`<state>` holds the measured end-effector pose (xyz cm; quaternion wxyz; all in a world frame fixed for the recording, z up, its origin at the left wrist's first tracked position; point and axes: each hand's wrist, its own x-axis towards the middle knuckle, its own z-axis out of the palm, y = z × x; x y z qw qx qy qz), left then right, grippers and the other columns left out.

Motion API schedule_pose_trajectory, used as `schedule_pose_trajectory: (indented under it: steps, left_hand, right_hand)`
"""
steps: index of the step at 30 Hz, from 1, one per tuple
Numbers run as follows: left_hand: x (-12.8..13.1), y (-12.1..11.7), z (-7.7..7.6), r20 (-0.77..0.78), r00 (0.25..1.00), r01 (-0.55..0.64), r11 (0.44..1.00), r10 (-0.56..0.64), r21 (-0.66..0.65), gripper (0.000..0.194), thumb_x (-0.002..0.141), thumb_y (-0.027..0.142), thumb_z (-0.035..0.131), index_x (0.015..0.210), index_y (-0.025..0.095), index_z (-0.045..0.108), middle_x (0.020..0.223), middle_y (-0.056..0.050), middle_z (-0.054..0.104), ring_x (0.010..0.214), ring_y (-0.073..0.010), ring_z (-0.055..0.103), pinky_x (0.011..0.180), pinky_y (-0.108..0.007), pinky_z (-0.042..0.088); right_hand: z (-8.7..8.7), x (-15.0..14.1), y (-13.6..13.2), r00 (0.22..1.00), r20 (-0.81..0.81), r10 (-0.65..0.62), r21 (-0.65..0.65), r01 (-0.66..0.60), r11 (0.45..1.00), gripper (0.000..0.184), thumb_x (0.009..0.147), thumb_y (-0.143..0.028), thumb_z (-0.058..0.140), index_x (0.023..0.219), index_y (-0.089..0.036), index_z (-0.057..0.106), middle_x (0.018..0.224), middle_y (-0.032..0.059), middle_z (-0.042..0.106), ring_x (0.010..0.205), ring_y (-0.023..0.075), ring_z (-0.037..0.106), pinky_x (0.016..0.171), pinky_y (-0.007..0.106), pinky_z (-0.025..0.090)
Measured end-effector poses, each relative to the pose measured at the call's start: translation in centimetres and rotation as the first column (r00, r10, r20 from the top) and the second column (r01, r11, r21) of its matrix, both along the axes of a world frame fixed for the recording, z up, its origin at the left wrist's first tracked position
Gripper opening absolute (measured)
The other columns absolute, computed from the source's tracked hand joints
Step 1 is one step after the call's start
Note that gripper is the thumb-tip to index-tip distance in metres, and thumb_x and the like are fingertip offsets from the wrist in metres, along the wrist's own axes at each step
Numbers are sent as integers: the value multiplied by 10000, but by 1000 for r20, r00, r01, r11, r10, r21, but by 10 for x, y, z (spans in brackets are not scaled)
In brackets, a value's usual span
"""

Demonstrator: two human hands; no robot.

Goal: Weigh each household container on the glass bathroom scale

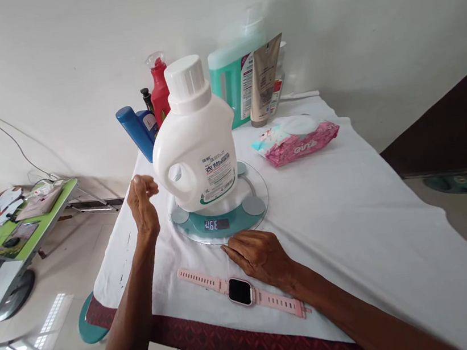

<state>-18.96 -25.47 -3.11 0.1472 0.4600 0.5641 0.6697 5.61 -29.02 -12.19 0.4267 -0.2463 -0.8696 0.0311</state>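
Note:
A large white laundry detergent jug (pixel 200 145) with a ribbed cap stands upright on a round glass scale (pixel 195 229). The scale's small display is lit with digits. My left hand (pixel 142 201) is raised just left of the jug's handle, its fingers curled in with nothing visible in them, apart from the jug. At the front edge of the scale, my right hand (pixel 256 252) rests on the cloth with its fingers folded under and the thumb pointing left. Just in front of it lies a smartwatch (pixel 240 292) with a pink strap laid out flat.
Along the wall stand a blue bottle (pixel 135 131), a red pump bottle (pixel 159 90), a green jug (pixel 223 76) and a beige tube (pixel 264 82). A pink wipes pack (pixel 298 140) lies right of the scale. White cloth (pixel 351 222) covers the table. Left is a green desk (pixel 37 238).

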Motion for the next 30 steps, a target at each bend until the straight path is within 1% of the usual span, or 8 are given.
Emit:
schedule_pose_trajectory:
  steps: [4,7,17,21,23,25,28,30]
  left_hand:
    - [-14,-10,-40,143,985,-76,988,95,-137,615,937,713,543,617,188,560,562,18,413,531,-109,407,540,-251,372]
    - [-17,-9,-57,299,946,-65,975,128,-211,617,867,739,616,593,191,538,526,45,337,471,-90,317,469,-248,283]
    - [-17,-3,-58,336,933,-43,968,127,-247,577,846,691,686,612,188,523,546,52,334,487,-81,307,480,-242,271]
    - [-20,-6,-60,220,965,-87,968,140,-236,569,931,683,582,646,194,523,574,41,355,522,-103,345,526,-261,320]
    - [-16,-10,-55,74,986,-133,972,149,-195,532,988,653,507,727,194,571,640,17,443,588,-122,417,600,-271,387]
    - [-5,-14,-42,-50,990,-136,984,131,-118,488,1012,643,462,892,202,632,795,-21,558,710,-148,518,713,-290,457]
    - [20,-16,-10,-172,985,-13,1000,18,27,589,933,748,508,1198,235,624,1160,-102,622,1015,-234,620,892,-370,521]
    - [36,-12,12,-223,974,47,997,-34,54,670,841,787,610,1238,248,620,1238,-121,622,1099,-279,626,906,-399,539]
  right_hand:
    - [-1,0,0,1000,12,3,3,-3,1000,391,1050,-161,531,661,-183,554,599,-24,538,564,115,443,586,282,310]
    - [-1,0,0,1000,9,1,0,-1,1000,389,1047,-159,534,659,-185,545,597,-28,525,559,113,432,584,285,306]
    - [-4,2,1,999,40,-7,-17,8,1000,395,1041,-153,546,649,-195,524,594,-31,494,560,116,402,577,286,312]
    - [-2,2,2,1000,13,1,-29,-1,1000,401,1042,-158,560,645,-196,524,591,-29,500,557,117,404,571,289,310]
    - [0,1,2,1000,-6,5,-29,-5,1000,398,1041,-147,560,647,-196,526,588,-30,501,551,116,406,566,289,310]
    - [1,0,2,1000,-26,12,-41,-13,999,395,1044,-141,550,653,-193,528,591,-32,502,545,112,407,562,286,312]
    - [1,0,2,999,-44,22,-56,-24,998,385,1049,-140,540,668,-190,537,597,-31,508,539,109,421,563,287,318]
    - [0,0,3,998,-52,19,-56,-22,998,373,1047,-137,544,678,-188,545,600,-30,515,539,109,436,569,290,320]
